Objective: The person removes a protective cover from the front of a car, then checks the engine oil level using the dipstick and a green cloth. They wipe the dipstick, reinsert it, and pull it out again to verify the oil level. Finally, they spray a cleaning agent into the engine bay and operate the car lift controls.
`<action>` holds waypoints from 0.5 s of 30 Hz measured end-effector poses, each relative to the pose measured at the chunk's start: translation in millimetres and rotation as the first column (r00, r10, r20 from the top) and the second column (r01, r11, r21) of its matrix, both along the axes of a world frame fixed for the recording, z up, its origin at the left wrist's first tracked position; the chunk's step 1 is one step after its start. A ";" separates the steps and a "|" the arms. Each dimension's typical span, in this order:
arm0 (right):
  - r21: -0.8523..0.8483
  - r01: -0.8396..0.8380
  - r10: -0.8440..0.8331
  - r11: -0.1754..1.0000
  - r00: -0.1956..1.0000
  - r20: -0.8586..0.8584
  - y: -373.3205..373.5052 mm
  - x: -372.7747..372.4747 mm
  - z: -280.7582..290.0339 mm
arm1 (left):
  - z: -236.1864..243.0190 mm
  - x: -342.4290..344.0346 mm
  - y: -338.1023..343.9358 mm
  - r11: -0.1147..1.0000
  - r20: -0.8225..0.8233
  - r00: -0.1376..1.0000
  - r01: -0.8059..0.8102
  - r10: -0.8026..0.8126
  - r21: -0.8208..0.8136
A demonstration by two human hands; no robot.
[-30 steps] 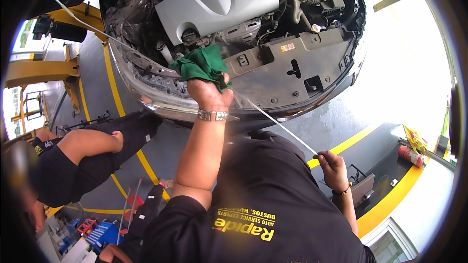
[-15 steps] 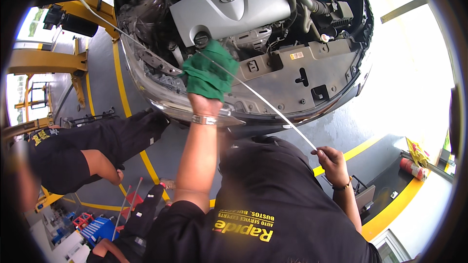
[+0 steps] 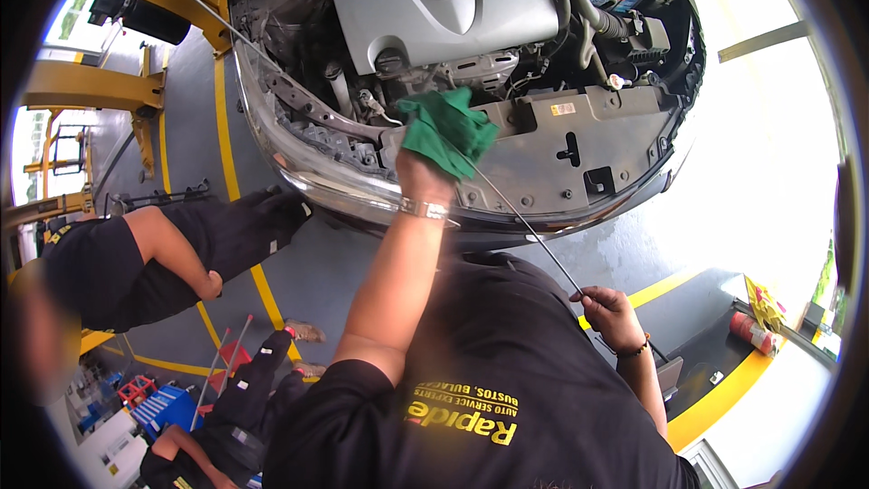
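Note:
A green cloth [image 3: 453, 127] is bunched in my left hand [image 3: 425, 179], over the front of the open engine bay. The cloth is wrapped round a long thin dipstick [image 3: 527, 228], whose far end is hidden in the folds. My right hand [image 3: 612, 317] pinches the dipstick's near end, out in front of the car's bumper. Between my two hands the dipstick runs slanted and bare. Beyond the cloth lies the silver engine cover [image 3: 448, 14], with the black oil cap [image 3: 389, 63] at its near left corner.
A hood prop rod [image 3: 213, 14] rises at the left of the bay. The plastic radiator cover [image 3: 534, 172] lies under the dipstick. Two other people stand to my left, one with a hand [image 3: 210, 285] low in front. A yellow lift arm [image 3: 90, 86] stands beyond them.
My left hand and the cloth have slid along the dipstick towards my right hand. The dipstick's far stretch, bare before, no longer shows past the cloth. The view has shifted slightly.

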State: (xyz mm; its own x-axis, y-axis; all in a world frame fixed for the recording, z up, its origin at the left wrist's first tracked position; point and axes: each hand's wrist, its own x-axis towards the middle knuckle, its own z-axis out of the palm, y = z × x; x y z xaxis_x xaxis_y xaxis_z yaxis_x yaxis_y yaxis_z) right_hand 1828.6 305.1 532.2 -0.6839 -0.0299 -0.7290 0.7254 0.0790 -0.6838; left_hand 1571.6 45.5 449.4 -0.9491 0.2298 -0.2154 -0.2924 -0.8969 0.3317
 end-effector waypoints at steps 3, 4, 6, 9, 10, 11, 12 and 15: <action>0.019 -0.019 0.018 1.000 0.997 0.077 21.2 24.3 4.1 | -21.2 -28.7 -37.9 0.998 -0.099 0.993 -0.056 0.058 0.015; 0.059 0.000 -0.003 0.998 0.998 0.055 28.0 29.9 7.7 | -23.5 -38.0 -54.1 0.996 -0.188 0.982 -0.007 0.024 0.089; 0.134 0.028 -0.030 0.991 1.000 0.008 38.5 35.5 16.6 | -23.4 -58.3 -81.5 0.976 -0.214 0.977 0.031 0.016 0.215; 0.143 0.106 -0.101 0.984 0.994 -0.041 40.7 31.9 17.9 | -16.6 -59.5 -75.9 0.994 -0.058 0.993 -0.107 0.107 0.000; 0.136 0.125 -0.120 0.983 0.992 -0.046 39.3 26.2 18.1 | -16.3 -54.5 -73.0 0.995 -0.050 0.994 -0.100 0.099 -0.021; 0.129 0.112 -0.102 0.985 0.992 -0.077 34.1 19.6 15.6 | -18.7 -45.3 -65.3 0.998 -0.017 0.999 -0.048 0.047 -0.048; 0.106 0.105 -0.095 0.989 0.991 -0.090 28.2 13.6 12.1 | -20.2 -35.1 -52.3 0.994 0.026 0.999 -0.023 0.026 -0.108; 0.093 0.089 -0.075 0.992 0.986 -0.148 3.9 -6.8 2.6 | -10.2 1.4 -9.7 0.989 0.079 0.989 0.128 -0.122 -0.068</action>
